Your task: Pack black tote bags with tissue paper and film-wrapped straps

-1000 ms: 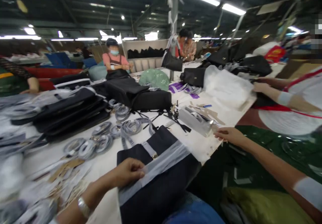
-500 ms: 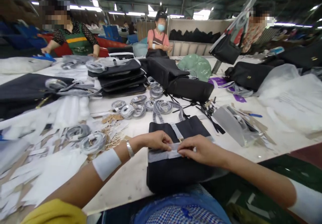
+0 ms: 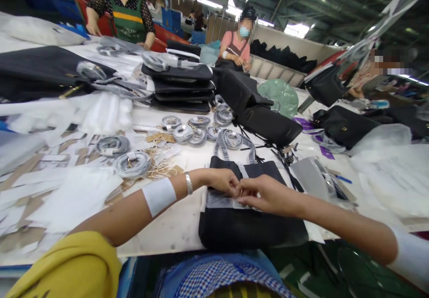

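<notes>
A black bag lies flat at the table's front edge, with a translucent wrapping strip across its middle. Over this strip my left hand is closed, thumb and fingers pinched together. My right hand meets it from the other side, also pinching, its lower fingers resting on the strip. The fingertips of both hands touch, and they hide whatever is between them. Behind the hands, a wrapped strap loops up from the bag's top.
Coiled wrapped straps lie left of the bag, near paper scraps and tags with strings. Stacked black bags stand behind. Plastic sheets cover the right side. Two co-workers stand across the table.
My hands have come together, the left fingertips moving right until they meet the right ones over the strip. The view has tilted and shifted, so the scene sits differently.
</notes>
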Tool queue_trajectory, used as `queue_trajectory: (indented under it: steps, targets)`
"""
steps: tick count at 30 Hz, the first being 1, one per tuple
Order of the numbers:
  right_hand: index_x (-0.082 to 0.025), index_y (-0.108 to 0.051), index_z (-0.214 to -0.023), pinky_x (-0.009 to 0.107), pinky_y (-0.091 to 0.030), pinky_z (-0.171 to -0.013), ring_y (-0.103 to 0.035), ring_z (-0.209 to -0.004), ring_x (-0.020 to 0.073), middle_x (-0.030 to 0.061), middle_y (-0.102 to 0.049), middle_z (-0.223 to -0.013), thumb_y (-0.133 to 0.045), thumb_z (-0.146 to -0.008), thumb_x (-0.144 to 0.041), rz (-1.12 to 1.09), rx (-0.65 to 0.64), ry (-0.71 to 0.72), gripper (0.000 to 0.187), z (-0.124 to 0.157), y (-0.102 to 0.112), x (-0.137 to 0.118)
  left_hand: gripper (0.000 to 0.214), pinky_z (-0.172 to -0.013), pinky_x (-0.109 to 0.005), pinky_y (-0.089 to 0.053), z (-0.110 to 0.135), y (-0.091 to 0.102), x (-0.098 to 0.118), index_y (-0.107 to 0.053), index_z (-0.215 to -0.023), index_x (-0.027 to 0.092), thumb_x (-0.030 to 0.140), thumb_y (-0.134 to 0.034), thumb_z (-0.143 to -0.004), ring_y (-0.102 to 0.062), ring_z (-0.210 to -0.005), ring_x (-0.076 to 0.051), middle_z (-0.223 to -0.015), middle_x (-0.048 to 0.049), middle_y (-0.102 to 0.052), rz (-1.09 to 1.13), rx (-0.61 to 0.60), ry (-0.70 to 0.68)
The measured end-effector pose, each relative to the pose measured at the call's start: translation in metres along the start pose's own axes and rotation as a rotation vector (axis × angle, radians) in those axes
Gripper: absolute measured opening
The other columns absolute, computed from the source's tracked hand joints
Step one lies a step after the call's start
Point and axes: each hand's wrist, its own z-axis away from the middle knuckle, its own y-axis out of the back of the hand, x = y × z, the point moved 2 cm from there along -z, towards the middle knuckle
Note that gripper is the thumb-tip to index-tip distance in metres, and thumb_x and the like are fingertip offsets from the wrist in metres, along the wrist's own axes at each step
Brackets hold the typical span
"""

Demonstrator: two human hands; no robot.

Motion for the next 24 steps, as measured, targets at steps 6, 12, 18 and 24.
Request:
queue_trajectory:
  steps: [6,12,18,24]
  targets:
    - [-0.021,-0.052,-0.086,0.025,-0.047,-0.061,-0.066,-0.064,0.0170,-0.0002,-0.069,-0.068,-0.063,-0.087,-0.028,-0.292,0.197,-0.146,0.012,-0.009,-0.046,0.015,0.015,-0.057,-0.020,-0.037,-0.004,0.001,-0.002,-0.072,-0.073,0.013,0.003,-0.064,-0.065,-0.050,-0.058,-0.010,-0.060,0.0053,-0.063,-0.018,0.017,0.027]
    - [-0.022,-0.051,-0.079,0.025,-0.037,-0.055,-0.057,-0.056,0.0153,-0.0024,-0.060,-0.062,-0.067,-0.082,-0.029,-0.042,0.328,-0.231,0.018,-0.018,-0.056,0.018,0.014,-0.058,-0.020,-0.039,-0.008,0.001,-0.004,-0.073,-0.069,0.013,0.003,-0.065,-0.063,-0.052,-0.058,-0.010,-0.059,0.0045,-0.065,0.029,0.011,0.036]
    - [-0.021,-0.052,-0.080,0.025,-0.030,-0.054,-0.054,-0.056,0.0149,-0.0023,-0.060,-0.063,-0.068,-0.081,-0.026,0.162,0.303,-0.305,0.017,-0.024,-0.054,0.015,0.017,-0.059,-0.021,-0.042,-0.010,0.000,-0.006,-0.074,-0.066,0.014,0.003,-0.064,-0.059,-0.055,-0.061,-0.012,-0.056,0.0044,-0.064,0.107,0.006,0.035]
    - [-0.020,-0.059,-0.099,0.027,-0.026,-0.053,-0.064,-0.067,0.0209,0.0047,-0.070,-0.076,-0.068,-0.086,-0.035,0.401,0.221,-0.426,0.022,-0.029,-0.053,0.008,0.018,-0.058,-0.021,-0.042,-0.010,-0.001,-0.010,-0.074,-0.063,0.015,0.003,-0.062,-0.056,-0.055,-0.061,-0.013,-0.058,0.0039,-0.065,0.157,0.013,0.039]
